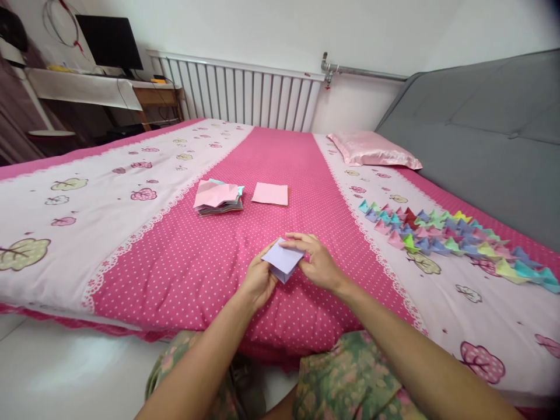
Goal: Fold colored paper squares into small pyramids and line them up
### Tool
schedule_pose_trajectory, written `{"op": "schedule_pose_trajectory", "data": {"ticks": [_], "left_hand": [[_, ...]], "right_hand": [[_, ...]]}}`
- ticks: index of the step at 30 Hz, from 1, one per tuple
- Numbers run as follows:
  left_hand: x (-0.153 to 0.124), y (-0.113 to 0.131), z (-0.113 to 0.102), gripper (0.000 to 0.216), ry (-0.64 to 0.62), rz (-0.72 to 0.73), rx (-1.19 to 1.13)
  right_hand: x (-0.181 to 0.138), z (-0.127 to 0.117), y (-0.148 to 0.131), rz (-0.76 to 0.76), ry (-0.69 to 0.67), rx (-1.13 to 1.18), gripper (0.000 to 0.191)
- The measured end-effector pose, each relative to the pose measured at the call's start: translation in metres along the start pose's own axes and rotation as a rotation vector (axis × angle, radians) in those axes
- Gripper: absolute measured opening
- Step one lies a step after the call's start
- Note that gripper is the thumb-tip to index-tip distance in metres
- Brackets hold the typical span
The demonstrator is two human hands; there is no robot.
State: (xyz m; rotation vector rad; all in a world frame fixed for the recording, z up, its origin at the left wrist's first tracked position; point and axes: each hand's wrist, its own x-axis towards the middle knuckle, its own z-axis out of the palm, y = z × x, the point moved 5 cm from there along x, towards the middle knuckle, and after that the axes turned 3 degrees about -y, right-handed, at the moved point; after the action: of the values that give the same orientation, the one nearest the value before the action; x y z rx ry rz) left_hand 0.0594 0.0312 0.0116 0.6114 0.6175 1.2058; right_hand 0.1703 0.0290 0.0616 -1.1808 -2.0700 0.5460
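Between my two hands is a lavender sheet of paper [283, 258], folded into a small square with a loose layer hanging below its front corner. My left hand [259, 280] grips its left side, fingers partly hidden under the paper. On the other side, my right hand [318, 261] pinches the right corner, with its fingers stretched over the top edge. Beyond the hands lies a flat stack of square paper [270, 193], pink on top. To its left sits a thicker, uneven pile of folded papers [216, 196] in pink, blue and grey.
Rows of folded paper boats [437, 230] in many colours stand on the right of the pink bedspread [280, 154]. Farther back are a pink pillow [373, 149], a grey headboard [485, 116] and a white radiator [245, 90]. A desk with a monitor [109, 44] stands far left.
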Motion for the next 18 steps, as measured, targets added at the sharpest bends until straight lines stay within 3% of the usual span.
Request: {"op": "schedule_pose_trajectory", "data": {"ticks": [5, 9, 12, 18], "left_hand": [[-0.005, 0.012, 0.006, 0.047, -0.135, -0.036, -0.058], [-0.011, 0.020, 0.010, 0.052, -0.250, -0.093, -0.109], [-0.011, 0.019, 0.011, 0.044, -0.240, -0.105, -0.124], [0.001, 0.001, -0.001, 0.030, -0.098, -0.075, 0.018]], "right_hand": [[-0.004, 0.001, -0.003, -0.086, -0.216, -0.030, 0.060], [-0.005, 0.000, -0.002, -0.083, -0.278, -0.043, 0.070], [-0.005, 0.000, -0.002, -0.101, -0.301, -0.036, 0.070], [-0.003, 0.007, 0.010, -0.063, -0.245, 0.064, 0.060]]}}
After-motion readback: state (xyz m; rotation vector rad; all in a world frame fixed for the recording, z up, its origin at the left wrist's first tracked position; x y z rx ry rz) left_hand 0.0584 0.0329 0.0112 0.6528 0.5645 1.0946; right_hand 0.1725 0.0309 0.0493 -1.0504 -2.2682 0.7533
